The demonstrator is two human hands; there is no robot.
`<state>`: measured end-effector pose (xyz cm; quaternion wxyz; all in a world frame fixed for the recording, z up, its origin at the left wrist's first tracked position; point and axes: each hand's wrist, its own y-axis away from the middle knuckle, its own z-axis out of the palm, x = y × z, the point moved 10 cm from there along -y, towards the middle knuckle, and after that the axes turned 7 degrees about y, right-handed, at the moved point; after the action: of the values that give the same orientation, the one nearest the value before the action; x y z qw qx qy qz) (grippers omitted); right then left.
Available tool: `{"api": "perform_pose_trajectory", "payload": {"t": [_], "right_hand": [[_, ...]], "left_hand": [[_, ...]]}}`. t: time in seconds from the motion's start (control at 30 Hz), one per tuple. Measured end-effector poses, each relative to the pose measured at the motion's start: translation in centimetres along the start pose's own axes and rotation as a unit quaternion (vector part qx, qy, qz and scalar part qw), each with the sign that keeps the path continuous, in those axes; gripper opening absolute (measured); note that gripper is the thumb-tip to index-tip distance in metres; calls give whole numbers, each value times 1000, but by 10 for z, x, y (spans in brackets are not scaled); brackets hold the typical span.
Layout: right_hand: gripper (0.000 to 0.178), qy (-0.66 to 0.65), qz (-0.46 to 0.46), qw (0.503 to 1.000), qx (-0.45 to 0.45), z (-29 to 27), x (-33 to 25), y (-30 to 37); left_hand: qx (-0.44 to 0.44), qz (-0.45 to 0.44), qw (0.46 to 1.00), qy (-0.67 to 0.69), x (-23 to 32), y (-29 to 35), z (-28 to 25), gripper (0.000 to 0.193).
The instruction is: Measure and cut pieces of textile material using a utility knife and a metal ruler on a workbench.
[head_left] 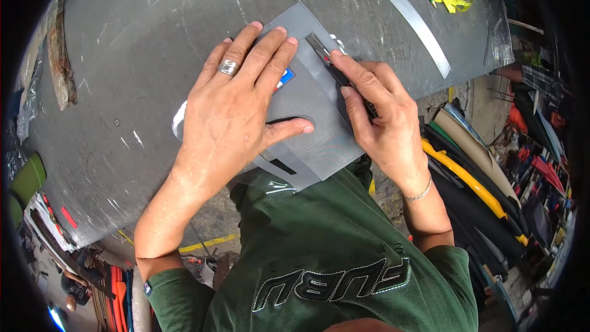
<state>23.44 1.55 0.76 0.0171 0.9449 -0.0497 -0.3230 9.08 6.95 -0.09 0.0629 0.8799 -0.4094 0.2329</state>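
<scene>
The right hand [380, 106] gripped a slim black-and-silver utility knife [330, 66] along the long right edge of a stitched, flat gray sheet [308, 99]; the left hand [236, 101], outstretched, lay across it, farther left.

The panel [314, 106] is grey, the cutter [337, 75] black, the shirt [301, 224] green.
</scene>
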Motion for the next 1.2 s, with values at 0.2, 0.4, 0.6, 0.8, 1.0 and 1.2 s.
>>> {"api": "perform_pose_trajectory", "payload": {"t": [0.2, 0.4, 0.6, 0.8, 1.0, 1.2], "right_hand": [[50, 4, 2, 1000, -6, 1, -1, 0], [51, 19, -17, 1000, 1, 2, 0, 0], [55, 29, -32, 999, 13, 1, -2, 1], [50, 14, 5, 1000, -15, 2, -2, 1], [51, 15, 5, 1000, -12, 2, -1, 2], [51, 20, 3, 1000, -10, 2, -2, 2]], "left_hand": [[-4, -6, 1000, 2, -1, 0, 0, 99], [-1, -4, 1000, 11, -1, 0, -1, 98], [-2, -4, 1000, 14, -2, 0, 1, 102], [-5, -7, 1000, 8, -2, 0, 1, 102], [-5, -7, 1000, 15, -3, 0, 2, 103], [-4, -8, 1000, 15, -3, 0, 2, 103]]}}
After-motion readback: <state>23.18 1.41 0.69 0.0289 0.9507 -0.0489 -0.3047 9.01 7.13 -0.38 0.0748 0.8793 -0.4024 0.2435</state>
